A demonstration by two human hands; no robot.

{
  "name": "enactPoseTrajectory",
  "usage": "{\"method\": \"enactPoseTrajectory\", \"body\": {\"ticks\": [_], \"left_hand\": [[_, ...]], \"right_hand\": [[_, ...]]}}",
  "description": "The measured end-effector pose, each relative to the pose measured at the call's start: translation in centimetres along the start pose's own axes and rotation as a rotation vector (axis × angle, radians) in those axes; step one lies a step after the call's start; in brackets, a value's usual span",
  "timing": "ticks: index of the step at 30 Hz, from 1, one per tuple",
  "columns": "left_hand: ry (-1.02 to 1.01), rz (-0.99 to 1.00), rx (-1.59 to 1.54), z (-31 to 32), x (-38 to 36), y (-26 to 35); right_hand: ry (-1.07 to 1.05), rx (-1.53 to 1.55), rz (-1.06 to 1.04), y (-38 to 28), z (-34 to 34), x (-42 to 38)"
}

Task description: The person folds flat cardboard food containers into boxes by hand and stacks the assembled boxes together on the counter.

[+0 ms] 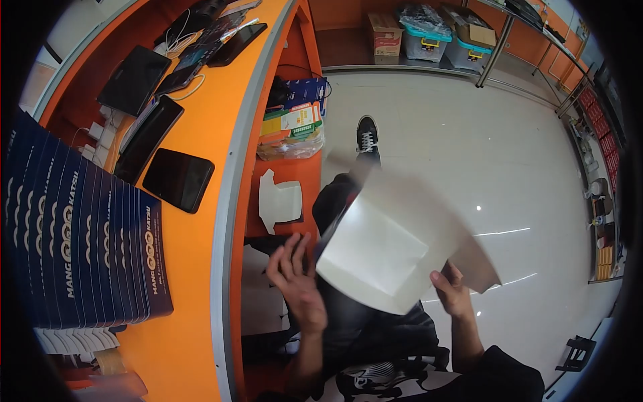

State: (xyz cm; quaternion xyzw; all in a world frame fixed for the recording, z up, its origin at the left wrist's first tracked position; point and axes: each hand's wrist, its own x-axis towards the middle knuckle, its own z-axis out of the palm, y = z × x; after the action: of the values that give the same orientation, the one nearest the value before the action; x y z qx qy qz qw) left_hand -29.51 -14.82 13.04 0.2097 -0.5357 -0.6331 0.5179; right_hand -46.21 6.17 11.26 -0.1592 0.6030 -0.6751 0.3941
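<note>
A partly folded paper food box point(378, 249) with a white inside is held above my lap, its flaps blurred by motion. My right hand point(455, 291) pinches its right edge, thumb on the inner side. My left hand point(300, 288) is just left of the box, fingers spread and holding nothing. On the orange shelf below the counter lies a smaller white paper box point(281, 201), its flaps raised. Nested navy printed boxes point(87, 228) stand in a long stack on the counter at the left.
The orange counter point(231, 100) with a metal edge runs along my left. On it lie a phone point(179, 179), a tablet point(134, 80), more devices and cables. Packets in a plastic bag point(291, 134) sit on the shelf. Plastic bins point(425, 47) and a carton point(385, 35) stand at the back.
</note>
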Motion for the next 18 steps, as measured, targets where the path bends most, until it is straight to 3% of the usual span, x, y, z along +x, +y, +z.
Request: {"method": "enactPoseTrajectory", "body": {"ticks": [2,4,6,8,12,14,18], "left_hand": [[-0.166,-0.232,-0.094,-1.1,0.9,1.6],[-0.348,-0.445,-0.288,-2.6,0.4,-0.5],[-0.499,-0.263,0.065,-2.1,-0.8,-1.3],[-0.595,-0.175,0.323,-1.3,-2.3,-1.9],[-0.567,-0.124,0.255,-0.7,-3.2,-2.6],[-0.572,-0.142,0.242,-0.8,-3.1,-2.7],[-0.570,-0.193,0.237,-1.0,-2.8,-1.7]], "right_hand": [[-0.188,-0.293,-0.111,-4.2,0.2,0.8],[-0.237,-0.297,-0.182,-3.3,-0.3,1.0],[-0.283,-0.299,-0.254,-2.1,-0.1,1.0],[0.025,-0.012,-0.143,-0.8,1.0,0.4],[0.154,0.206,-0.040,0.7,0.7,0.2],[0.117,-0.014,-0.121,-0.9,1.3,0.8],[0.175,-0.069,-0.197,-0.1,0.9,1.5]]}}
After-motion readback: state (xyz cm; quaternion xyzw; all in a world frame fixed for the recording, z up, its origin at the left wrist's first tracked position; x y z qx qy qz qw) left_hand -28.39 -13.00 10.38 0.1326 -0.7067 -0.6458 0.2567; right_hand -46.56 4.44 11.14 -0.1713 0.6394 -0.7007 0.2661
